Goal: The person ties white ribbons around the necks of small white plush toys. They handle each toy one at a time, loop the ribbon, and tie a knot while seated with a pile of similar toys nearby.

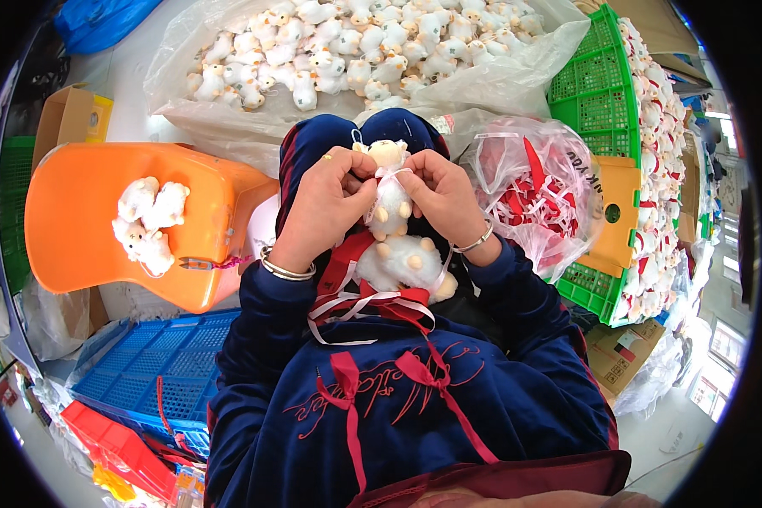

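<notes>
Over my lap, a small white plush animal toy hangs between my two hands, its cream head up and a thin loop above it. Pale ribbon crosses its neck. My left hand pinches the ribbon from the left, thumb against fingers. From the other side my right hand pinches it too, close to the left fingertips. How the ribbon is knotted is partly covered by the fingers. Just below, more white plush toys rest on my lap, next to loose red and white ribbons.
An orange chair on the left holds a few plush toys and thread snips. Ahead lies a plastic sheet with many plush toys. To the right are a bag of ribbons and a green crate. Blue crates stand lower left.
</notes>
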`<action>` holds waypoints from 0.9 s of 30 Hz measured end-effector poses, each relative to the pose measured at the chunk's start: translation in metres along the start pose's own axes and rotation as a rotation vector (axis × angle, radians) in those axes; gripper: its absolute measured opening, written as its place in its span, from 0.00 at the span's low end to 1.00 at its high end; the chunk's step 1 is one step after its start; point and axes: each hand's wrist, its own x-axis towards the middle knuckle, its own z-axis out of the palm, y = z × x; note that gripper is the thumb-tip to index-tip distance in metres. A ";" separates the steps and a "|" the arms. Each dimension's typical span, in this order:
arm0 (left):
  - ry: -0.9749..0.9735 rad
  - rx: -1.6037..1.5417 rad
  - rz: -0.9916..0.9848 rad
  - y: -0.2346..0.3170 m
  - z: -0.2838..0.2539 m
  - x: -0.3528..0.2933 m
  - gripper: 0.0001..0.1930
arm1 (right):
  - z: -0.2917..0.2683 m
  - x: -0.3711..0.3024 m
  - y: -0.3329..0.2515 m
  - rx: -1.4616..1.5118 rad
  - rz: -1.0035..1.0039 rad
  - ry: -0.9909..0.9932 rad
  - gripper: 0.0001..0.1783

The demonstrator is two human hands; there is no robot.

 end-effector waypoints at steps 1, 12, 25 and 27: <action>0.013 0.021 0.003 -0.001 0.000 0.000 0.05 | 0.001 0.000 -0.001 0.003 0.002 0.002 0.06; 0.110 0.020 0.035 -0.011 0.010 -0.002 0.06 | 0.006 -0.002 -0.003 -0.022 0.003 0.044 0.07; 0.269 0.132 0.117 -0.017 0.024 -0.010 0.04 | 0.005 -0.001 0.001 -0.146 -0.065 0.053 0.07; 0.272 0.090 0.069 -0.018 0.023 -0.009 0.07 | 0.005 -0.001 0.002 -0.126 -0.059 0.053 0.07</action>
